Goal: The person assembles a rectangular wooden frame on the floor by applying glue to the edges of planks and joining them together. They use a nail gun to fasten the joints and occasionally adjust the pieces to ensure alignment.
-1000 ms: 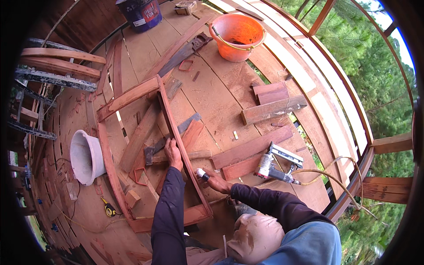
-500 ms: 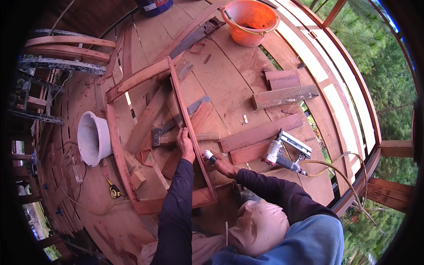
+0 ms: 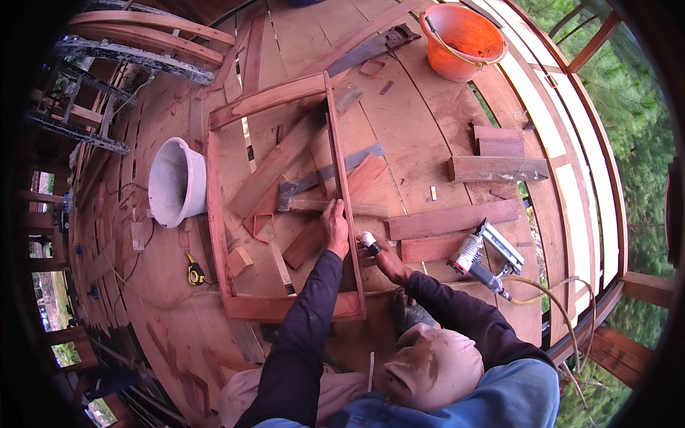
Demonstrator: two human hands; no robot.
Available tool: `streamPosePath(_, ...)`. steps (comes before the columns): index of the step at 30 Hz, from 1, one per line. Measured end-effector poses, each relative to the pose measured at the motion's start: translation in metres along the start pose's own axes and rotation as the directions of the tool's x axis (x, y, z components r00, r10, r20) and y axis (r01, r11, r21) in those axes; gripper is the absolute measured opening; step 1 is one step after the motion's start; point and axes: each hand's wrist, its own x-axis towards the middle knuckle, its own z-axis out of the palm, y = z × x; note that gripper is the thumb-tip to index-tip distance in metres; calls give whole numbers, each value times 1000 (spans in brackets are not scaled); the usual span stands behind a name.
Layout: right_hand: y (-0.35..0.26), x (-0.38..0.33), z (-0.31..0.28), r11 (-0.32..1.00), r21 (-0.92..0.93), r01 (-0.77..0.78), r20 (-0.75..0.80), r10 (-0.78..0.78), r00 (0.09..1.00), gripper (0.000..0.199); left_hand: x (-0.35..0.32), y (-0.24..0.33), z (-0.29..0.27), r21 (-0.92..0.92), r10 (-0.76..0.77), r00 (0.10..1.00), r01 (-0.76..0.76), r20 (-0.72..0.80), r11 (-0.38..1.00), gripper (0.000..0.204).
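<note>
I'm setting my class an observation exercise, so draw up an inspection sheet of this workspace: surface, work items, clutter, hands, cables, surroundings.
Surface: plank floor, dusty, gaps between some boards.
Work items: rectangular wooden frame; small white-and-black item.
Clutter: hammer, handsaw, yellow-and-black tape measure, white bucket, orange bucket, nail gun, scattered offcuts.
Hands: left hand at the frame's right rail, grip unclear; right hand holds the white-and-black item.
Cables: tan hose runs from the nail gun toward the right-hand edge.
Surroundings: paint-spattered ladder upper left; greenery beyond the right side.

tub (image 3: 177, 187) left of frame (image 3: 264, 307), nailer (image 3: 469, 255) right
</note>
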Motion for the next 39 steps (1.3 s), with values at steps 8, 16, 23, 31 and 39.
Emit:
streamPosePath(8,-16,-9,4,999,50,-6,-4,6,1000,40,-31,19,4,268,92,996,-87,-7,959,49)
streamPosePath(16,-11,-6,7,995,94,-19,-25,22,999,47,-55,23,-2,496,138,990,-136,33,858,71)
streamPosePath(23,3,0,1,997,82,-16,-25,18,1000,46,-53,11,0,509,180,982,-182,53,841,70)
streamPosePath(31,1,-7,-2,998,59,-5,3,5,1000,50,-61,37,6,472,78,996,-89,44,877,75)
streamPosePath(39,12,-3,-5,996,91,22,28,-25,999,52,-61,53,-2,318,75,983,-127,170,940,63)
